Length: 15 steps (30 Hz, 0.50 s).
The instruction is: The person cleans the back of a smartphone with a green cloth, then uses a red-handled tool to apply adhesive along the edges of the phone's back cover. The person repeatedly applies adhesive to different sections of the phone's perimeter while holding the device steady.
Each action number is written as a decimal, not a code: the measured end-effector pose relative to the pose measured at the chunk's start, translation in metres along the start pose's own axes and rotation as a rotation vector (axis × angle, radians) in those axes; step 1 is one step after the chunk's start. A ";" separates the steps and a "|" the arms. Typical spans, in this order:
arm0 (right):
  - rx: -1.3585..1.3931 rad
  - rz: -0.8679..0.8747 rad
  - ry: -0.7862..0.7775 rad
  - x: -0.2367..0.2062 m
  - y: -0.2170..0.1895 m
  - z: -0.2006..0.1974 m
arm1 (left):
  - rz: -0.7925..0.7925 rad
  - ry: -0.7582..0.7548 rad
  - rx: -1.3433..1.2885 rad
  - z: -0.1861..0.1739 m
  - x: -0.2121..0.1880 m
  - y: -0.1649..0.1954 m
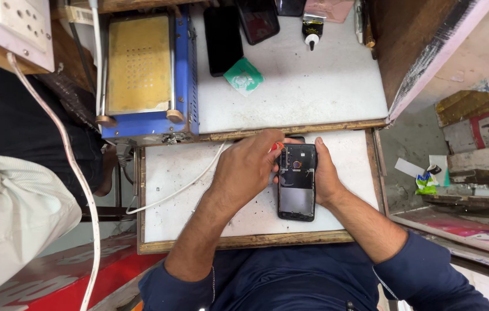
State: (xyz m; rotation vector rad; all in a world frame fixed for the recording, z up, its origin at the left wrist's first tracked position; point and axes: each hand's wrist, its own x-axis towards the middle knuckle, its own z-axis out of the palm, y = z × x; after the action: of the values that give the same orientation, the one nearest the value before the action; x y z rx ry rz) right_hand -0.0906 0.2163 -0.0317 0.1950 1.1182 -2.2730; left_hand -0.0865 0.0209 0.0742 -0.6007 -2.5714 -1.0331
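An opened phone (297, 182), dark, with its back cover off and its inner plate and a round part showing, lies flat on a white work board (181, 173) with a wooden rim. It sits toward the board's right side, its long edge running away from the person.

The right hand (326, 173) lies just right of the phone, fingers curled against its right edge and the thumb on its upper part, steadying it. The left hand (245, 167) is just left of the phone, fingers drawn together in a pinch around a slim tool with a red tip (277, 146), which shows at the phone's upper left corner. Whether the tip touches the phone cannot be told. Both forearms come from dark blue sleeves (290, 282) below the phone.

A white cable (181, 187) runs across the board left of the phone and off its left edge. Beyond the phone, past a wooden strip, a second white surface (313, 86) holds a green and white packet (243, 76), a black phone (223, 39) face down, another dark phone (257, 20) and a small glue bottle (312, 30). Up and left of the opened phone stands a blue heating machine with a yellow perforated plate (140, 63). Far left of it a white socket board (17, 29) hangs on wood, with a white cord dropping from it. A person in pale cloth (8, 213) sits well left of the phone. To its right are a bare concrete floor (411, 138) and stacked cartons (480, 132).
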 end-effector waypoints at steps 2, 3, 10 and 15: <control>-0.022 -0.009 -0.018 0.000 -0.001 0.001 | -0.014 -0.008 0.045 -0.001 0.000 0.000; -0.030 -0.011 -0.029 0.000 -0.002 0.001 | -0.036 0.017 0.082 -0.001 0.001 0.001; 0.003 -0.024 -0.063 0.000 0.000 0.000 | -0.049 0.040 0.084 0.003 0.000 0.000; 0.001 -0.001 0.015 0.003 0.003 -0.005 | -0.097 -0.047 -0.079 0.005 -0.005 -0.005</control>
State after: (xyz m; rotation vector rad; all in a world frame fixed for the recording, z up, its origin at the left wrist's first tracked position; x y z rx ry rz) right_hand -0.0922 0.2175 -0.0380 0.2122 1.1248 -2.2771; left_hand -0.0847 0.0195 0.0659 -0.5306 -2.6332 -1.1708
